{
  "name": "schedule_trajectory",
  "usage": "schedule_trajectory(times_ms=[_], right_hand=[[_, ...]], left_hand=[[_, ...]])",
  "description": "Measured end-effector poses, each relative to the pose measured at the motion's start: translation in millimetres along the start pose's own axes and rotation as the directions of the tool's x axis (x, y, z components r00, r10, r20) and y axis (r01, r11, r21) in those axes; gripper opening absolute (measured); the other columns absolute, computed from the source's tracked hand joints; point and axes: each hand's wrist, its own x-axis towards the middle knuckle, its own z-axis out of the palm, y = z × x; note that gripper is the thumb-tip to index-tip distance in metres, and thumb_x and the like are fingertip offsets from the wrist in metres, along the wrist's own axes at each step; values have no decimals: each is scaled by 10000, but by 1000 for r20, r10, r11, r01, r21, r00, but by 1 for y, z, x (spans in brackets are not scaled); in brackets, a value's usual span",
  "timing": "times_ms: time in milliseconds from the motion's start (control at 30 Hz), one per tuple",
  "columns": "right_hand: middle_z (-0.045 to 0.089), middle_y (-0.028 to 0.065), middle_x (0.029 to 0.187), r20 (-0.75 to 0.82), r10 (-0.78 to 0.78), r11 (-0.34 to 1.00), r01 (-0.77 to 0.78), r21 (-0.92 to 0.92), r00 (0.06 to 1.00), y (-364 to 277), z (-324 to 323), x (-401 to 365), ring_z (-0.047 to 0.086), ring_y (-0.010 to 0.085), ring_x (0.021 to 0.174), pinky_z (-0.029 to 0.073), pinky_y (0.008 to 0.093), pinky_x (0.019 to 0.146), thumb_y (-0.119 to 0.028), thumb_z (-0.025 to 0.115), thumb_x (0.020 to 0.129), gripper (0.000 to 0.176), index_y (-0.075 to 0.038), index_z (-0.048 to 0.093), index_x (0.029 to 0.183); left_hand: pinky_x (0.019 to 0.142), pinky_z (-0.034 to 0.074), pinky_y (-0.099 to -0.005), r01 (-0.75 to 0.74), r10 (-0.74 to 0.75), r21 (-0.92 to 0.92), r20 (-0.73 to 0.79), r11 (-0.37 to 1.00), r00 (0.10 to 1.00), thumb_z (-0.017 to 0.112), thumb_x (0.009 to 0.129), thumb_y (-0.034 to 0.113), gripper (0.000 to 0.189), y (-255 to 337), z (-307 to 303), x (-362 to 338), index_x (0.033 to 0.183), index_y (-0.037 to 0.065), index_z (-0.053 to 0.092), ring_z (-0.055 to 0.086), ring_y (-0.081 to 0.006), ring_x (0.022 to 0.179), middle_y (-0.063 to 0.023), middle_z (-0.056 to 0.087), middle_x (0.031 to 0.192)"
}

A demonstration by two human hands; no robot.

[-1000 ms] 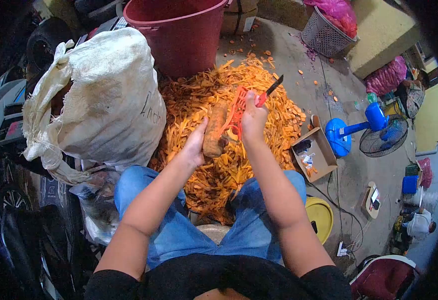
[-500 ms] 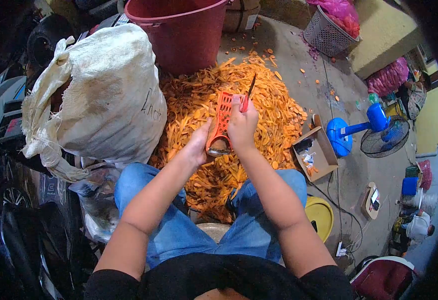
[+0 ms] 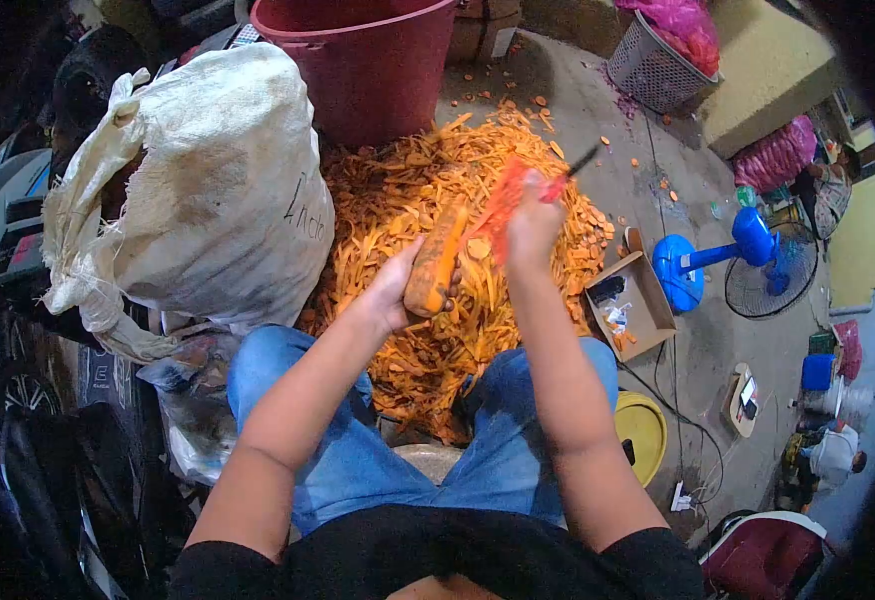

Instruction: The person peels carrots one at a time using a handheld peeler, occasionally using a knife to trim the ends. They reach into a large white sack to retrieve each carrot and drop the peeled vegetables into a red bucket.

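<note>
Head camera view shows your left hand closed around a thick carrot, which is tilted, its top leaning toward your right. A bright orange strip runs down the carrot's right side, beside brownish skin. Your right hand is closed on a red peeler, blurred, just right of the carrot; whether the two touch you cannot tell. A dark blade also sticks out of that hand, pointing up and to the right.

Both hands are above a large heap of orange peelings, with round slices mixed in along its right side. Left of the heap stands a bulging white sack with dark writing, and behind the heap is a big dark red tub. On the floor to your right, an open cardboard box holds small items, with a blue fan just beyond it. Your knees are spread on either side of the heap's near end.
</note>
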Motion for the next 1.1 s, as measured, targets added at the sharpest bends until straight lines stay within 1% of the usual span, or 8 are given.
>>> schedule_trajectory(times_ms=[100, 233, 500, 533, 600, 767, 900, 1100], right_hand=[[433, 29, 514, 188, -107, 986, 128, -103, 976, -17, 16, -48, 380, 114, 474, 321, 287, 446, -196, 431, 816, 240, -7, 458, 670], [414, 78, 497, 264, -164, 950, 224, -218, 950, -13, 16, -52, 384, 125, 475, 327, 292, 453, -205, 429, 813, 241, -8, 452, 675], [521, 52, 610, -421, -48, 945, -95, -313, 906, 47, -41, 66, 458, 117, 491, 357, 264, 428, -196, 441, 806, 256, 19, 502, 683], [511, 43, 600, -429, 55, 986, -116, -117, 902, 37, -38, 61, 454, 114, 488, 357, 257, 430, -190, 439, 807, 245, 18, 499, 693], [481, 20, 593, -301, 173, 971, -111, 212, 938, 24, -24, 48, 439, 106, 476, 358, 237, 437, -180, 437, 811, 217, 13, 492, 729], [488, 56, 586, 182, -156, 984, 168, -52, 971, 3, 22, -41, 432, 144, 529, 361, 290, 497, -164, 456, 799, 194, -4, 480, 691], [481, 119, 579, 282, -130, 903, 231, -362, 950, -1, 19, -47, 459, 195, 533, 364, 317, 511, -198, 460, 789, 219, -5, 473, 687], [493, 39, 570, -285, -79, 978, 19, -207, 955, 23, -35, 55, 444, 155, 499, 354, 316, 486, -214, 432, 807, 262, -9, 473, 650]], left_hand=[[542, 469, -310, -148, 133, -40, -252, 988, 958, 264, 844, 360, 375, -1, 23, -3, 962, 69, 468, 544, -191, 636, -76, 549, 782], [579, 478, -317, -92, 124, 130, -259, 987, 958, 280, 845, 357, 367, -1, 18, -5, 981, 75, 471, 557, -169, 676, -64, 561, 817], [534, 474, -319, 75, -89, 238, 52, 968, 995, 281, 838, 390, 416, -4, 13, -20, 991, 41, 448, 549, -177, 635, -94, 544, 776], [531, 472, -315, 54, -69, 221, 59, 974, 996, 279, 839, 387, 415, 0, 13, -20, 985, 36, 448, 545, -177, 623, -102, 539, 767], [530, 469, -305, 27, -37, 168, 54, 985, 998, 276, 841, 382, 410, 4, -6, -8, 984, 38, 449, 543, -175, 622, -99, 536, 766], [540, 461, -285, -93, 143, 170, -314, 981, 939, 279, 844, 360, 377, 8, 13, -4, 993, 64, 459, 540, -166, 634, -75, 545, 792], [578, 461, -276, -89, 164, 384, -166, 919, 972, 301, 845, 348, 365, 1, 14, -10, 979, 53, 468, 547, -150, 648, -58, 555, 811], [648, 446, -260, 142, -76, 598, -135, 789, 988, 302, 841, 377, 417, -10, 29, -30, 1038, 38, 446, 546, -134, 734, -74, 549, 879]])
